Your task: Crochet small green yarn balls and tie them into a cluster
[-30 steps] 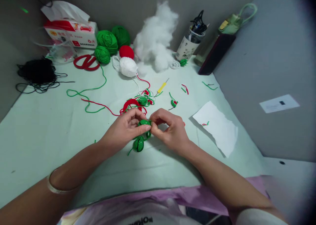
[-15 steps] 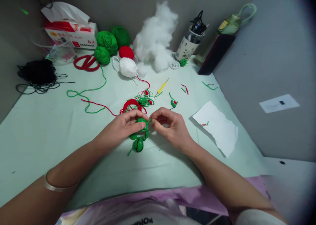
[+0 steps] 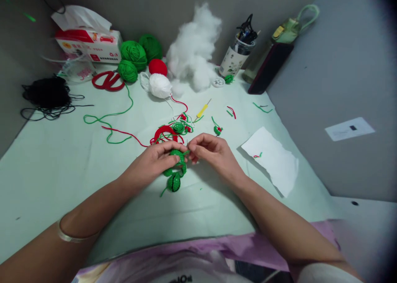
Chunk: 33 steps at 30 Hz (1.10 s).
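Observation:
My left hand [image 3: 161, 159] is closed around a green crocheted piece [image 3: 177, 156], its thumb pressed on top. From that piece hang further small green crocheted parts, the lowest a round green ball [image 3: 173, 183] with dark stripes and a loose yarn tail. My right hand [image 3: 209, 152] is pinched together just to the right, at the end of a short green yarn strand [image 3: 186, 152] coming from the piece. A thin dark sliver shows by its fingertips, too small to name. Just beyond my hands lie red crochet [image 3: 164, 130] and small green-and-red crocheted pieces [image 3: 187, 128].
A yellow-handled hook [image 3: 202, 110] lies beyond my hands. Farther back are red scissors [image 3: 108, 81], green yarn balls [image 3: 133, 54], white yarn [image 3: 160, 85], stuffing [image 3: 195, 51] and a pen cup [image 3: 234, 59]. Black yarn [image 3: 46, 92] lies left, torn paper [image 3: 273, 159] right.
My right thumb and index finger have drawn closer together at the green strand, and its lower fingers show more. My left hand keeps its hold on the crocheted piece, almost unmoved.

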Each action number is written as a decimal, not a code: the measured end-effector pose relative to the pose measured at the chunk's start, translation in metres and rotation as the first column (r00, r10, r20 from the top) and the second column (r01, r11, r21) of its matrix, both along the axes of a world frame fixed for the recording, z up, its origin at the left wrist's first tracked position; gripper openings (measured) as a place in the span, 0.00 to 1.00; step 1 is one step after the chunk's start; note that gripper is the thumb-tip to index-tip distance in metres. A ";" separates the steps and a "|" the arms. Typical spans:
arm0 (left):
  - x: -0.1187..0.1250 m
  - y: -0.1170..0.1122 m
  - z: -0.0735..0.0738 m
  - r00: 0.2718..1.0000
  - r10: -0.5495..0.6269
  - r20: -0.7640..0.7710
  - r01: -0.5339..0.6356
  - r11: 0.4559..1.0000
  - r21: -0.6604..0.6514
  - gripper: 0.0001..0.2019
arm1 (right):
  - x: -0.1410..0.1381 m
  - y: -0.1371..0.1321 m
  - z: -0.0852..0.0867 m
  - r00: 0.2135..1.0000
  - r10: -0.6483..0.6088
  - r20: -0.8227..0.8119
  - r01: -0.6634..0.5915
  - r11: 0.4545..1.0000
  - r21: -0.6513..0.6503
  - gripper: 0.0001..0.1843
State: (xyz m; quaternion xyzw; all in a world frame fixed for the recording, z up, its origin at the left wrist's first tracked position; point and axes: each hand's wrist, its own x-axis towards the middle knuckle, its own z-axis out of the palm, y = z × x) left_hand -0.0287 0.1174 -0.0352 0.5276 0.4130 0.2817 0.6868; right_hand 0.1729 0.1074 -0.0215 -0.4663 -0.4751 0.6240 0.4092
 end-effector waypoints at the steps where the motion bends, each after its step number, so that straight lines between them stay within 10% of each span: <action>1: 0.000 0.000 0.000 1.000 -0.007 -0.003 0.007 1.000 0.000 0.13 | 0.000 0.000 -0.002 1.000 -0.009 -0.015 0.009 1.000 -0.009 0.12; 33: 0.008 -0.003 0.006 0.994 0.013 -0.105 -0.010 0.999 0.036 0.13 | 0.003 0.002 -0.007 0.976 -0.215 -0.037 0.218 0.973 0.076 0.17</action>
